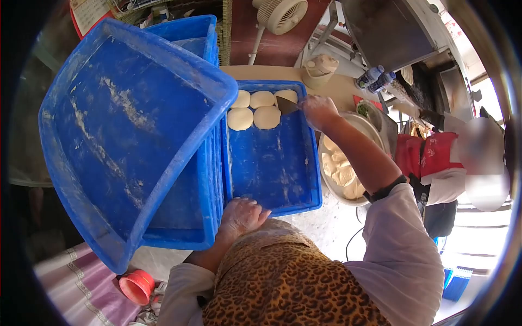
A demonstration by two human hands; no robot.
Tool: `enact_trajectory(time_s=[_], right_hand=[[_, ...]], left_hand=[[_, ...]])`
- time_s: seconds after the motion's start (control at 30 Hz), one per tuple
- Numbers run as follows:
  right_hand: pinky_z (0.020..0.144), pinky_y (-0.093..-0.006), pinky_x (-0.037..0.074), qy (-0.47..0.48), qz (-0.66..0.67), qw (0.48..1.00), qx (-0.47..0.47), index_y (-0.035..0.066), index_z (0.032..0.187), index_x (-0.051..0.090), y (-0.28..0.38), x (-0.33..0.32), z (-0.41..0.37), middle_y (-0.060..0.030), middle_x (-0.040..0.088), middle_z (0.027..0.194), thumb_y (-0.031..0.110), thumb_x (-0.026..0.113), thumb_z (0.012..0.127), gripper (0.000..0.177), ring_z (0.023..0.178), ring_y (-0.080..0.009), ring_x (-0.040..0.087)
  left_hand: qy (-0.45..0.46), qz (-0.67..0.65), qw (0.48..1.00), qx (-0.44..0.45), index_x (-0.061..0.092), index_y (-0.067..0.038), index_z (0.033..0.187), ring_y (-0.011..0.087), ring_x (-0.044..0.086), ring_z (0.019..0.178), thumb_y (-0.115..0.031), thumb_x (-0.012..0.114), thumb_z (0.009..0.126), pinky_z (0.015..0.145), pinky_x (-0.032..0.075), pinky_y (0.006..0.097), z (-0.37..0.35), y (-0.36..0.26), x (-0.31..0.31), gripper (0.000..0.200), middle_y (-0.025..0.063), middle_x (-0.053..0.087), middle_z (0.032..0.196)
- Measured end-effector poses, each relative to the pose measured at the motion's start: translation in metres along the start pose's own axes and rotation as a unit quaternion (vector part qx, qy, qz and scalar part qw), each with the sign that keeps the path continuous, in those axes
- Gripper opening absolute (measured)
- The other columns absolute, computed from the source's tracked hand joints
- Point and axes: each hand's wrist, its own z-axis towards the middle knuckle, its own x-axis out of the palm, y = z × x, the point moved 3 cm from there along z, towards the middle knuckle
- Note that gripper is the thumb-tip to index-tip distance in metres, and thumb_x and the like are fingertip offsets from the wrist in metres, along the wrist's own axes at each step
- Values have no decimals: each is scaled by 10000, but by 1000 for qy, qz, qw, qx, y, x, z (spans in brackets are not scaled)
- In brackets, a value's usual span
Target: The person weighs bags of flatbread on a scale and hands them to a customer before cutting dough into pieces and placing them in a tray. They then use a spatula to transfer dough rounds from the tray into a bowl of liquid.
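A shallow blue tray [266,174] lies in front of me. In its far part sit several round, flattened dough pieces [240,119] in two rows. My right hand [319,111] is closed around a dough scraper [287,106] at the tray's far right corner. The scraper's blade points left, close against the dough at the right end of the rows; its handle is hidden in the hand. My left hand [243,216], dusted with flour, is closed on the tray's near left rim. A steel bowl [375,133] with pale dough lumps [342,168] stands right of the tray, under my right forearm.
Stacked blue trays [204,179] crowd the left, with a tilted blue tray [130,130] on top. A tub [321,70], bottles [375,77] and a fan [280,15] are beyond. A person in a red apron [435,152] stands at right. A red bucket [137,287] lies lower left.
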Motion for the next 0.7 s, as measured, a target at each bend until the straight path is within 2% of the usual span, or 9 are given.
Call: enact_trajectory(time_s=[0.07, 0.17, 0.27, 0.37, 0.47, 0.53, 0.57, 0.67, 0.7], right_hand=[[868, -419, 598, -12, 2, 1000, -9, 170, 1083, 782, 0, 0, 4, -100, 730, 1099, 108, 592, 930, 251, 1057, -294, 720], [846, -427, 602, -15, -1, 1000, -17, 147, 1045, 784, -2, -2, 9, -111, 739, 1066, 107, 609, 913, 222, 1020, -297, 732], [826, -429, 605, 19, -24, 999, -11, 123, 997, 784, 1, -16, 26, -124, 752, 1037, 98, 635, 884, 189, 988, -302, 744], [819, -419, 608, 48, -30, 998, -8, 106, 955, 788, 2, -23, 54, -144, 766, 1015, 84, 673, 839, 165, 982, -305, 753], [812, -414, 613, 92, -45, 995, -16, 100, 957, 800, 4, -31, 90, -164, 774, 1025, 65, 721, 782, 194, 999, -305, 759], [791, -419, 619, 168, -63, 984, -13, 93, 974, 805, 13, -59, 111, -167, 777, 1025, 58, 752, 751, 232, 997, -300, 764], [780, -423, 621, 190, -94, 976, -51, 89, 989, 804, 10, -50, 132, -163, 779, 1028, 60, 764, 743, 251, 990, -298, 766], [736, -435, 628, 257, -184, 940, -130, 67, 990, 802, 9, -20, 175, -138, 786, 1003, 70, 798, 726, 264, 938, -294, 771], [734, -435, 627, 258, -166, 941, -143, 65, 984, 801, 8, -11, 171, -144, 783, 1003, 67, 802, 720, 264, 937, -299, 770]], left_hand=[[27, -3, 1000, -6, 711, -74, 679, 286, 695, 741, -449, 622, 991, 712, 567, 459, 2, -1, -2, 496, 86, 677, 714], [-57, 8, 998, 17, 708, -66, 677, 280, 698, 768, -447, 621, 995, 716, 564, 457, -5, 3, 9, 503, 85, 676, 713], [-74, -9, 997, 22, 713, -61, 684, 283, 699, 773, -452, 620, 995, 728, 563, 459, -4, 3, 5, 509, 92, 678, 715], [49, -32, 998, -23, 722, -59, 696, 286, 699, 774, -455, 615, 995, 743, 562, 465, 4, -1, -8, 508, 100, 683, 727], [49, -46, 997, -29, 736, -58, 720, 293, 701, 793, -457, 609, 993, 761, 563, 469, 3, 1, -7, 499, 107, 690, 745], [-35, -47, 998, -8, 743, -56, 738, 300, 704, 818, -452, 604, 993, 777, 564, 472, -4, 6, 9, 491, 113, 697, 762], [-77, -47, 996, 2, 746, -54, 747, 303, 705, 831, -450, 602, 993, 785, 565, 474, -5, 7, 14, 488, 117, 701, 771], [64, -40, 996, -39, 751, -50, 765, 308, 709, 864, -438, 599, 991, 798, 566, 478, 7, 2, -2, 474, 122, 711, 789], [59, -43, 997, -38, 752, -50, 765, 308, 710, 863, -438, 599, 991, 799, 566, 477, 6, 1, 0, 474, 121, 713, 791]])
